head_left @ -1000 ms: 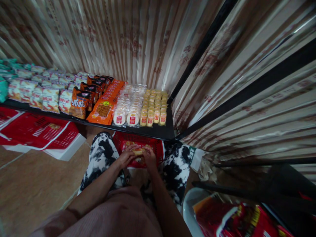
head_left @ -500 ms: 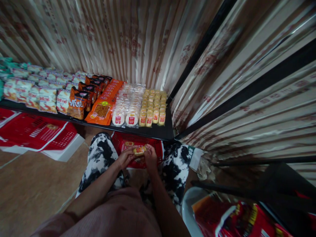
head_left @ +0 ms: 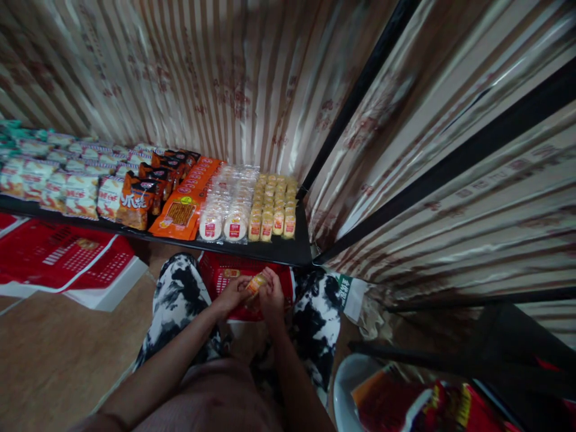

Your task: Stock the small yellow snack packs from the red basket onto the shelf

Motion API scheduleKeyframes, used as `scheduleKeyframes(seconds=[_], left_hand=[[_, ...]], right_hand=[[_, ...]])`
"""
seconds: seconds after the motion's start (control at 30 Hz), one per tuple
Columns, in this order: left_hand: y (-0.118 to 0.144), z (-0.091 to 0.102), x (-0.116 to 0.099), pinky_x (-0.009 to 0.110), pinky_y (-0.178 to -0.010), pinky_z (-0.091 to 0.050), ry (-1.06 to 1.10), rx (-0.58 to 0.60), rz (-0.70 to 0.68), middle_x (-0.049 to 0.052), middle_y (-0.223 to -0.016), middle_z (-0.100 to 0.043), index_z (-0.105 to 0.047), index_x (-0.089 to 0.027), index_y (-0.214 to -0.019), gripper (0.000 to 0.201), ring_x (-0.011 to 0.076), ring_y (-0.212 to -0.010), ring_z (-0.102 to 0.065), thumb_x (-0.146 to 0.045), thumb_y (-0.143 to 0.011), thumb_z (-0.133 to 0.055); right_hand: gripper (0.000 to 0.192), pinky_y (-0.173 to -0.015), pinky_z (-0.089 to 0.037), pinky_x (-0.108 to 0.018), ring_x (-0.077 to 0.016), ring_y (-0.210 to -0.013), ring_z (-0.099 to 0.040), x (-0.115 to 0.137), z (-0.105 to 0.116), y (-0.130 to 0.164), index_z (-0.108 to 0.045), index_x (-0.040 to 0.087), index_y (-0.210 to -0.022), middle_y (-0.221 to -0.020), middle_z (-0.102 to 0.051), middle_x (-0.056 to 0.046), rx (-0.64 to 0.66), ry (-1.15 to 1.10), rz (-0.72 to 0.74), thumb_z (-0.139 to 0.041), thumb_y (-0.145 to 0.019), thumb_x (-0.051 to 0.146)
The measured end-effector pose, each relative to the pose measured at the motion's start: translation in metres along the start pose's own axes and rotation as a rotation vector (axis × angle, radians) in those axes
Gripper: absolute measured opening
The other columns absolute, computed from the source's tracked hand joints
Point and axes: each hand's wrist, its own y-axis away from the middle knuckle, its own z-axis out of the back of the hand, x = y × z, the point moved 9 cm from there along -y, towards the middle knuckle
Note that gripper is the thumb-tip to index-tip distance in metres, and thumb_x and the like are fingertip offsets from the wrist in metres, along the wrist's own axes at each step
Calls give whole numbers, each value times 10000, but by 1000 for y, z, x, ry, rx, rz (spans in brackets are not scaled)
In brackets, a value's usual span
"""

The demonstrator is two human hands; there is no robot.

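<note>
- Got both hands on one small yellow snack packet (head_left: 256, 282), left hand (head_left: 234, 295) and right hand (head_left: 271, 295) fingers pinched on it, right over the red basket (head_left: 216, 273).
- Looks like mid-restock; next it wants lifting to the yellow rows (head_left: 274, 204) on the black shelf (head_left: 288, 251).

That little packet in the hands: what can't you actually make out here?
- Head view: the small packet is half covered by the left hand and right hand; its print is too small to read.
- The red basket: its contents are hidden behind the hands.
- Labels of the yellow packets on the black shelf are blurred.
</note>
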Motion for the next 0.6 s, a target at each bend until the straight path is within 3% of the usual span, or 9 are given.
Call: scheduleKeyframes(seconds=[0.17,0.37,0.6], left_hand=[[-7,-3,-10,284,-760,-476,49,-100,-104,53,-885,-674,-588,-152,-895,340,166,-803,-629,-170,-576,-705],[-15,-19,-31,256,-710,-491,-41,-157,-225,27,-799,-651,-572,-150,-929,296,137,-740,-623,-95,-638,-595],[-19,-36,-65,279,-838,-462,-226,-200,-335,54,-960,-639,-627,-168,-961,324,153,-891,-594,-32,-681,-539]], right_hand=[[450,-846,-496,-349,-193,-954,-611,7,13,3,-512,138,-1138,-1080,-604,-134,-118,122,-18,-523,-726,316],[341,-764,-507,-312,-177,-871,-615,28,18,6,-545,171,-1066,-1043,-609,-103,-112,259,65,-497,-776,344],[323,-749,-505,-308,-181,-873,-611,55,26,-11,-541,174,-1062,-1024,-607,-101,-123,320,139,-504,-787,340]])
